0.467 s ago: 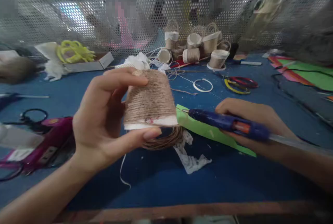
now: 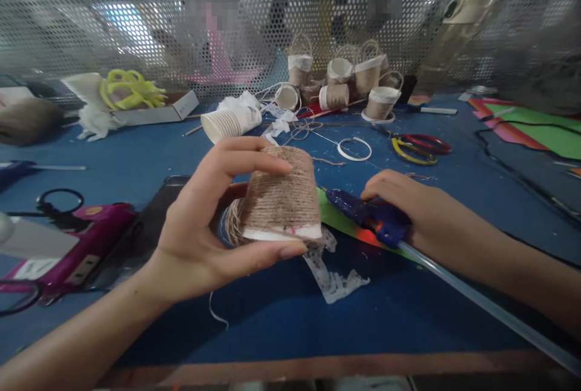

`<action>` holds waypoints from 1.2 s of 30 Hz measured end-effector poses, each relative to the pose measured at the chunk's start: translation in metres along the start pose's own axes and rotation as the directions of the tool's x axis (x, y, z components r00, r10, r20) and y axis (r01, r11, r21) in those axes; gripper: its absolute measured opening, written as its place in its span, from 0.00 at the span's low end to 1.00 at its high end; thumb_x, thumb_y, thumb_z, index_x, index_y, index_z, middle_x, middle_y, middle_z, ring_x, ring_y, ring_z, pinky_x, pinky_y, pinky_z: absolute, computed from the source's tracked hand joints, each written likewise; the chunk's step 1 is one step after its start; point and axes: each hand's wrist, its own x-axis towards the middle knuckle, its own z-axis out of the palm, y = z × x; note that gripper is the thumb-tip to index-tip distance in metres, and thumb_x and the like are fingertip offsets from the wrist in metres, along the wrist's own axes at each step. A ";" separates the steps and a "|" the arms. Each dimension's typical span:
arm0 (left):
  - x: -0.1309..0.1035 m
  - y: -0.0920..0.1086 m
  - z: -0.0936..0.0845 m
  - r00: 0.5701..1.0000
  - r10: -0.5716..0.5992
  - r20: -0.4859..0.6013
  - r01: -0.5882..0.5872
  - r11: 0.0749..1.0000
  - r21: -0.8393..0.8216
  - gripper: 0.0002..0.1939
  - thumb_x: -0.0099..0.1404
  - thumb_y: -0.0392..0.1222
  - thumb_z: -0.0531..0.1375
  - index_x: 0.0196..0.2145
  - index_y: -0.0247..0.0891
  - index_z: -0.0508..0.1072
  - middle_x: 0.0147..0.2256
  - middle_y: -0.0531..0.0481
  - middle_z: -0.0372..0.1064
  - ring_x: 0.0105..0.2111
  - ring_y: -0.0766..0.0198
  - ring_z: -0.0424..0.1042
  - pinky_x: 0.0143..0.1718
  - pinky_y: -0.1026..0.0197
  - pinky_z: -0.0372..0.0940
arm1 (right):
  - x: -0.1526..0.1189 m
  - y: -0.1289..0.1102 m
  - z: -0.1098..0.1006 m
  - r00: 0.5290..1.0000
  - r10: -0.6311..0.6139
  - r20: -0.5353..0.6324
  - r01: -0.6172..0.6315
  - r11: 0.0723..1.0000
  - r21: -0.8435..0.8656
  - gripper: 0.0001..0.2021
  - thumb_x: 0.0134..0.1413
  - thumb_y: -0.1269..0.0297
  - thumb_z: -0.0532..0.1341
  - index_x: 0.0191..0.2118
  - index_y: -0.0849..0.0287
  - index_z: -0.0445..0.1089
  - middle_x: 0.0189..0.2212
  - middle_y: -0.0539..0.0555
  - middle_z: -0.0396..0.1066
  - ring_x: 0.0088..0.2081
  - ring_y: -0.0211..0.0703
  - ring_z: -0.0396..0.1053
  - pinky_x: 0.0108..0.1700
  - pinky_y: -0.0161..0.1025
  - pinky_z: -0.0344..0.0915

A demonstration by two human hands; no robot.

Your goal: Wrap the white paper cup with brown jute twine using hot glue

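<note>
My left hand (image 2: pixel 204 221) grips an upside-down paper cup (image 2: pixel 284 197) wrapped in brown jute twine, fingers over the top and thumb along its white lower rim. A bare white strip shows at that rim, with a small pinkish mark. In my right hand (image 2: pixel 403 209) is a dark blue glue gun (image 2: pixel 363 212), its nozzle pointing left toward the cup and apart from it. A long clear glue stick (image 2: pixel 490 306) sticks out of its back. Behind the cup lies a coil of twine (image 2: pixel 232 221), partly hidden. Under the gun is a green paper strip (image 2: pixel 333 212).
Several twine-wrapped cups with handles (image 2: pixel 367 76) stand at the back. Stacked paper cups (image 2: pixel 227 124), a white ring (image 2: pixel 354 149) and scissors (image 2: pixel 420 149) lie nearer. A magenta power strip (image 2: pixel 91 252) is at left; coloured sheets (image 2: pixel 535 124) lie at right.
My left hand has moved the cup right and slightly down. The glue gun has turned in my right hand, its back end swinging down toward me.
</note>
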 end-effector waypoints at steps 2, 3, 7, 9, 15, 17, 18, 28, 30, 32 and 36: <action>0.000 -0.001 0.000 1.000 0.017 0.020 -0.017 1.000 0.013 0.31 0.58 0.41 0.75 0.57 0.39 0.72 0.55 0.41 0.66 0.58 0.55 0.66 0.44 0.64 0.73 | 0.001 0.001 0.000 0.999 0.025 0.022 -0.026 0.998 0.058 0.16 0.53 0.74 0.57 0.47 0.52 0.68 0.49 0.55 0.73 0.40 0.51 0.76 0.42 0.46 0.71; 0.000 -0.002 0.000 0.999 0.025 0.033 -0.026 0.999 0.020 0.30 0.59 0.42 0.75 0.56 0.39 0.72 0.55 0.41 0.66 0.58 0.55 0.66 0.45 0.64 0.73 | 0.001 0.001 -0.001 0.998 0.043 0.038 -0.047 0.995 0.086 0.17 0.53 0.74 0.58 0.48 0.51 0.68 0.50 0.55 0.73 0.41 0.51 0.76 0.44 0.47 0.72; 0.001 0.000 0.002 0.996 0.019 0.082 -0.024 0.998 0.060 0.31 0.58 0.47 0.76 0.56 0.41 0.72 0.55 0.42 0.67 0.55 0.56 0.70 0.48 0.61 0.74 | 0.003 0.002 -0.003 0.989 0.104 0.103 -0.121 0.977 0.176 0.18 0.55 0.71 0.61 0.52 0.50 0.68 0.52 0.54 0.72 0.46 0.52 0.76 0.48 0.49 0.72; 0.002 0.002 0.003 0.996 -0.006 0.088 -0.003 0.995 0.099 0.30 0.58 0.52 0.75 0.55 0.42 0.72 0.54 0.43 0.68 0.52 0.55 0.72 0.51 0.57 0.74 | 0.003 0.002 -0.004 0.986 0.122 0.114 -0.143 0.970 0.197 0.19 0.56 0.69 0.62 0.53 0.50 0.67 0.53 0.54 0.72 0.47 0.52 0.75 0.49 0.49 0.72; 0.003 0.008 0.003 0.983 0.048 0.178 -0.082 0.979 0.189 0.30 0.59 0.53 0.74 0.54 0.37 0.71 0.54 0.38 0.68 0.55 0.50 0.72 0.58 0.49 0.71 | 0.002 0.006 -0.003 0.981 0.139 0.136 -0.167 0.961 0.222 0.21 0.55 0.66 0.65 0.55 0.47 0.67 0.53 0.51 0.72 0.49 0.52 0.74 0.51 0.49 0.71; 0.003 0.008 0.003 0.977 0.066 0.201 -0.108 0.973 0.206 0.30 0.60 0.52 0.74 0.54 0.36 0.71 0.53 0.39 0.68 0.56 0.51 0.72 0.59 0.51 0.70 | 0.002 0.007 -0.003 0.979 0.145 0.144 -0.175 0.959 0.224 0.23 0.54 0.66 0.66 0.56 0.46 0.66 0.54 0.51 0.71 0.50 0.52 0.73 0.52 0.49 0.70; 0.003 0.009 0.003 0.976 0.071 0.208 -0.115 0.971 0.209 0.29 0.61 0.51 0.73 0.54 0.36 0.71 0.53 0.39 0.68 0.56 0.52 0.72 0.59 0.53 0.70 | 0.002 0.007 -0.003 0.978 0.144 0.150 -0.175 0.959 0.225 0.24 0.54 0.66 0.66 0.56 0.46 0.66 0.54 0.51 0.71 0.50 0.52 0.73 0.53 0.49 0.70; 0.003 0.011 0.003 0.971 0.062 0.233 -0.118 0.965 0.234 0.29 0.60 0.49 0.73 0.55 0.37 0.71 0.54 0.41 0.67 0.54 0.56 0.72 0.58 0.59 0.69 | 0.000 0.005 -0.005 0.983 0.088 0.161 -0.128 0.957 0.259 0.29 0.50 0.68 0.63 0.60 0.45 0.65 0.56 0.52 0.71 0.56 0.54 0.71 0.58 0.49 0.67; 0.003 0.012 0.003 0.969 0.055 0.243 -0.115 0.964 0.239 0.29 0.60 0.50 0.74 0.55 0.38 0.71 0.54 0.41 0.67 0.53 0.55 0.72 0.58 0.57 0.70 | 0.000 0.005 -0.005 0.983 0.078 0.169 -0.121 0.958 0.259 0.29 0.51 0.68 0.63 0.60 0.45 0.64 0.56 0.52 0.71 0.57 0.54 0.71 0.58 0.50 0.67; 0.003 0.012 0.002 0.968 0.056 0.243 -0.116 0.964 0.238 0.29 0.60 0.50 0.74 0.55 0.39 0.71 0.53 0.41 0.68 0.53 0.54 0.73 0.57 0.56 0.71 | 0.000 0.005 -0.005 0.983 0.072 0.171 -0.115 0.959 0.259 0.29 0.52 0.67 0.63 0.61 0.45 0.64 0.56 0.53 0.70 0.57 0.54 0.71 0.59 0.50 0.67; 0.003 0.011 0.002 0.967 0.054 0.249 -0.111 0.969 0.221 0.30 0.60 0.51 0.74 0.55 0.39 0.71 0.54 0.40 0.67 0.53 0.53 0.73 0.57 0.55 0.71 | -0.001 0.004 -0.006 0.984 0.063 0.169 -0.104 0.963 0.249 0.28 0.54 0.65 0.64 0.61 0.45 0.64 0.57 0.53 0.70 0.58 0.54 0.71 0.60 0.51 0.68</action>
